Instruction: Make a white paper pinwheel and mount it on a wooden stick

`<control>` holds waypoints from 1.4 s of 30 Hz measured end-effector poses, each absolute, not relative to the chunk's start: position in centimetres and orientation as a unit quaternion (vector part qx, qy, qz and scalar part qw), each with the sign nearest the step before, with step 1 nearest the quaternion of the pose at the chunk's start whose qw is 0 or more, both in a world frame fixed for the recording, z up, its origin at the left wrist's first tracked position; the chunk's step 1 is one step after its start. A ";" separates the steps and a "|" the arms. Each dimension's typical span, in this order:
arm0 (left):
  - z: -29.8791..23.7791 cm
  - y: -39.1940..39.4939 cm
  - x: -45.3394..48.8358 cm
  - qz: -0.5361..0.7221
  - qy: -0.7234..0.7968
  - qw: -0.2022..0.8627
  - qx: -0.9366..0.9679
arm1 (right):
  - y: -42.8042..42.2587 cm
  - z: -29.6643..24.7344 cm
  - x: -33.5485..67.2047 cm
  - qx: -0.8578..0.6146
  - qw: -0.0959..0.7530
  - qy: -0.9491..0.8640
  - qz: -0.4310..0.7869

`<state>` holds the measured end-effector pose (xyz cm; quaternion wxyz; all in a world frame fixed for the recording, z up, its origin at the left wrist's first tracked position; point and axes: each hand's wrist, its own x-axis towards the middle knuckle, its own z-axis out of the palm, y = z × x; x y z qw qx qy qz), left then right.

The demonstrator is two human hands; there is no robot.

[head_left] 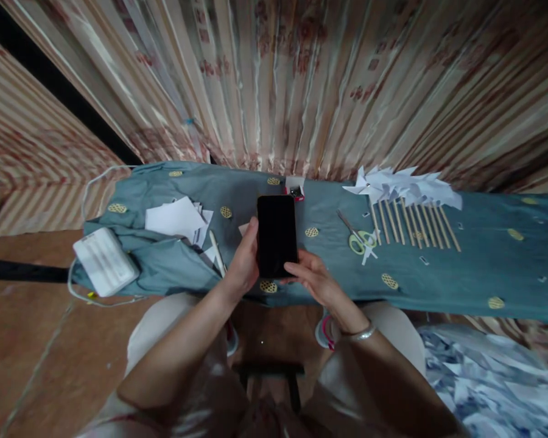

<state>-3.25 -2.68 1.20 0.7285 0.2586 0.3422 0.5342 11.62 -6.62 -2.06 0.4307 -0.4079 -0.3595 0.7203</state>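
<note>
A black smartphone (277,234) with a dark screen is held upright over the near middle of the cloth-covered table. My left hand (244,258) grips its left edge, thumb along the side. At the lower right corner, my right hand (311,274) holds the phone too, its thumb on the bottom of the screen and the other fingers partly hidden behind. Just beyond the phone sits a small open box (295,188) with dark bits inside. A white pen-like stick (217,252) lies left of my left hand. Green-handled scissors (357,236) rest on paper scraps to the right.
White paper pieces (173,218) lie on the left of the blue-green tablecloth (475,267). Beside them is a white power strip-like box (106,261) with a cable. Paper pinwheels (411,187) on wooden sticks lie in a row at right. A pleated curtain (274,91) hangs behind.
</note>
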 end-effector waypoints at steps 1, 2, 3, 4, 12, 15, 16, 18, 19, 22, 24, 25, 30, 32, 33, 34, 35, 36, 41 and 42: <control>1.1 -2.8 -3.1 0.529 0.349 0.730 0.256 | -6.7 -2.2 11.7 -0.411 0.422 -0.365 0.721; 1.0 -2.9 -2.9 0.524 0.356 0.732 0.252 | -6.7 -2.4 11.8 -0.416 0.420 -0.368 0.718; 1.0 -3.0 -2.7 0.515 0.361 0.737 0.247 | -6.7 -2.5 11.8 -0.420 0.421 -0.369 0.714; 1.0 -3.0 -2.6 0.505 0.364 0.744 0.243 | -6.7 -2.6 11.9 -0.422 0.422 -0.370 0.712; 0.5 -2.7 -1.5 0.479 0.369 0.757 0.248 | -6.4 -2.7 11.9 -0.442 0.424 -0.379 0.694; 0.6 -2.5 -1.3 0.468 0.383 0.760 0.238 | -6.5 -2.6 12.0 -0.448 0.428 -0.384 0.685; 0.7 -2.5 -1.2 0.467 0.383 0.761 0.238 | -6.5 -2.7 12.0 -0.449 0.428 -0.387 0.682; 0.8 -2.5 -1.2 0.467 0.383 0.760 0.241 | -6.6 -2.7 12.1 -0.448 0.428 -0.392 0.680; 0.9 -2.5 -1.1 0.467 0.382 0.759 0.243 | -6.6 -2.7 12.2 -0.446 0.428 -0.394 0.681; 1.2 -2.6 -1.0 0.472 0.381 0.755 0.248 | -6.6 -2.6 12.3 -0.436 0.429 -0.395 0.685; 1.3 -2.7 -1.0 0.479 0.381 0.752 0.245 | -6.7 -2.5 12.4 -0.431 0.432 -0.392 0.689; 1.3 -2.7 -0.9 0.484 0.382 0.749 0.242 | -6.7 -2.4 12.5 -0.428 0.435 -0.389 0.690; 1.1 -2.5 -0.7 0.499 0.384 0.744 0.224 | -6.7 -2.3 12.5 -0.424 0.442 -0.377 0.695; 0.9 -2.5 -0.7 0.501 0.382 0.744 0.223 | -6.6 -2.4 12.3 -0.435 0.438 -0.378 0.689; 0.8 -2.5 -0.6 0.504 0.381 0.743 0.222 | -6.6 -2.4 12.2 -0.442 0.438 -0.380 0.684; 0.7 -2.5 -0.6 0.507 0.382 0.741 0.220 | -6.6 -2.4 12.2 -0.447 0.439 -0.383 0.678; 0.7 -2.5 -0.6 0.510 0.384 0.738 0.217 | -6.6 -2.4 12.1 -0.451 0.442 -0.385 0.673; 0.6 -2.5 -0.6 0.512 0.386 0.737 0.214 | -6.6 -2.4 12.0 -0.453 0.445 -0.388 0.668; 0.4 -2.5 -0.6 0.506 0.381 0.739 0.228 | -6.5 -2.5 12.1 -0.454 0.456 -0.390 0.659; 0.4 -2.4 -0.6 0.507 0.380 0.738 0.231 | -6.5 -2.5 12.1 -0.456 0.454 -0.393 0.657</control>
